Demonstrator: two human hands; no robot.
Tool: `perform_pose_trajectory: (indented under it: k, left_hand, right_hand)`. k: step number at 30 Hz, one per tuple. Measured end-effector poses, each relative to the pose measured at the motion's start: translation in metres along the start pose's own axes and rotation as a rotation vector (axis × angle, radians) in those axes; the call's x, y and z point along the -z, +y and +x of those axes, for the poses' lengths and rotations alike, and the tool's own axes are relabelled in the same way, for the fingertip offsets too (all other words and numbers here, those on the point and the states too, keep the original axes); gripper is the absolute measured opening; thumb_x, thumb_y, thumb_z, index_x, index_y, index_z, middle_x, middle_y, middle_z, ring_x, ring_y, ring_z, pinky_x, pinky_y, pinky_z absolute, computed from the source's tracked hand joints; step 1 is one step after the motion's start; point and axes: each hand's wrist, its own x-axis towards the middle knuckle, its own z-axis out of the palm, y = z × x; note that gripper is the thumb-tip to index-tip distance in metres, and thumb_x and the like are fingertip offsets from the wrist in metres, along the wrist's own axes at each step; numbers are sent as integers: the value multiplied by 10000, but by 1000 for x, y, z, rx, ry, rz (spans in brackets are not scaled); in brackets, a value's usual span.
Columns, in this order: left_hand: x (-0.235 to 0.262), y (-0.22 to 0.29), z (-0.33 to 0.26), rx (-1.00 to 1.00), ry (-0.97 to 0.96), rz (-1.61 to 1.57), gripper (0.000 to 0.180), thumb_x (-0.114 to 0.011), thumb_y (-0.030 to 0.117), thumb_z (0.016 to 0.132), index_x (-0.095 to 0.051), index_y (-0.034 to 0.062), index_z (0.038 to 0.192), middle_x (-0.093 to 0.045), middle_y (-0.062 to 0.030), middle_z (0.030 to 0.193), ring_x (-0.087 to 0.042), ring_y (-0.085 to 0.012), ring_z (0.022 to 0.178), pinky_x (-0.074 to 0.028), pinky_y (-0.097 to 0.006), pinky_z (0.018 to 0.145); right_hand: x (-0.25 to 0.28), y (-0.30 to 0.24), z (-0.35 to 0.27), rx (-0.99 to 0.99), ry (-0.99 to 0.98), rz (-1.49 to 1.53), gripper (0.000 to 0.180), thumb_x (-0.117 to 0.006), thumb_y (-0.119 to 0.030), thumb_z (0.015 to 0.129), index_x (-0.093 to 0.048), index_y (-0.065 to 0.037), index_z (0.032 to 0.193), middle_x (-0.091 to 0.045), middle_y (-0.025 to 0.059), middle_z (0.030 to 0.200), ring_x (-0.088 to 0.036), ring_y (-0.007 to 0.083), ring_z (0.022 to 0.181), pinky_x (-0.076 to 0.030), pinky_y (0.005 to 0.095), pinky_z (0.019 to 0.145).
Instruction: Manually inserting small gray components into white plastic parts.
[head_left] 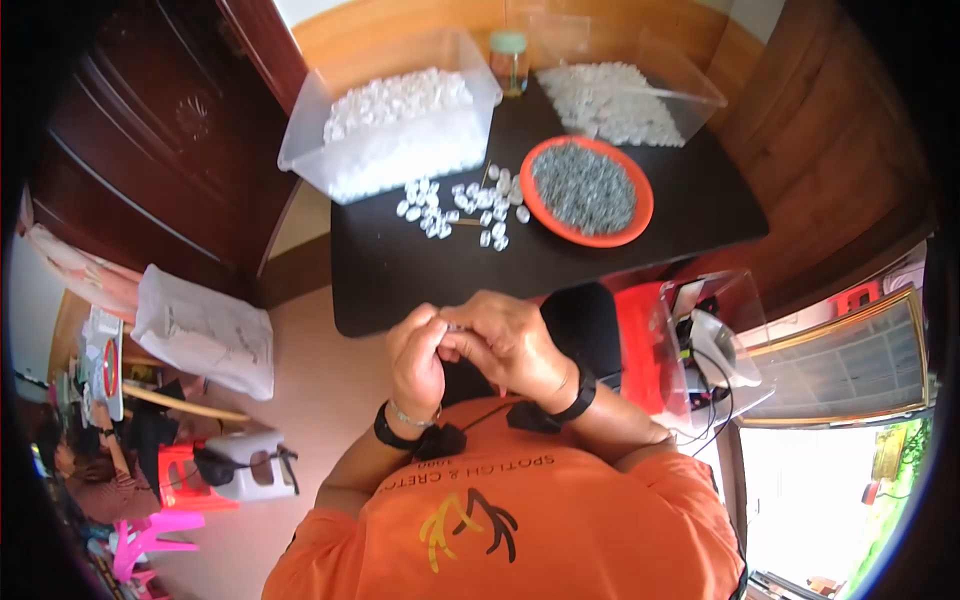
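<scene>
My left hand (415,362) and my right hand (520,345) meet in front of my chest, close to the near edge of the dark table (385,280). Both are closed, fingertips pinched together around a tiny thing that the fingers mostly hide; its kind cannot be made out. Beyond them, small white oval pieces (430,212) lie scattered on the tabletop. To their right sits an orange-red dish (533,208) heaped with small grey metal parts (585,185).
A translucent bin (305,150) full of white pieces stands at the back left. Another clear bin (695,92) with pale pieces is back right, with a green-lidded jar (509,62) between. Red and pink stools and another person (110,490) are at far left.
</scene>
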Motion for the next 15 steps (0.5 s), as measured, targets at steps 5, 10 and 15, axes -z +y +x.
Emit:
perform_pose_trajectory:
  k: [5, 10, 15]
  left_hand:
    - [-2, 9, -3, 90, 18, 6, 277, -425, 137, 886, -436, 2, 645, -449, -39, 634, -454, -106, 539, -355, -227, 488]
    - [-4, 18, 13, -204, -13, 206, 245, -449, 119, 896, -477, -40, 711, -461, -51, 703, -411, -97, 657, -318, -243, 591]
    - [6, 16, 21, -159, -7, 60, 252, -464, 162, 933, -513, -20, 766, -461, -9, 693, -390, -73, 647, -312, -228, 583]
  right_hand:
    - [0, -7, 0, -22, 13, 10, 252, -740, -52, 742, -650, -27, 977, -614, 65, 734, -619, 212, 664, -484, 306, 567]
    - [3, 1, 4, -390, -14, 472, 374, -722, 53, 755, -612, 16, 1110, -593, 53, 979, -608, 135, 870, -523, 250, 768]
    - [-2, 0, 10, -355, -22, 509, 304, -659, 105, 785, -610, 28, 1075, -589, 64, 964, -632, 164, 922, -548, 289, 801]
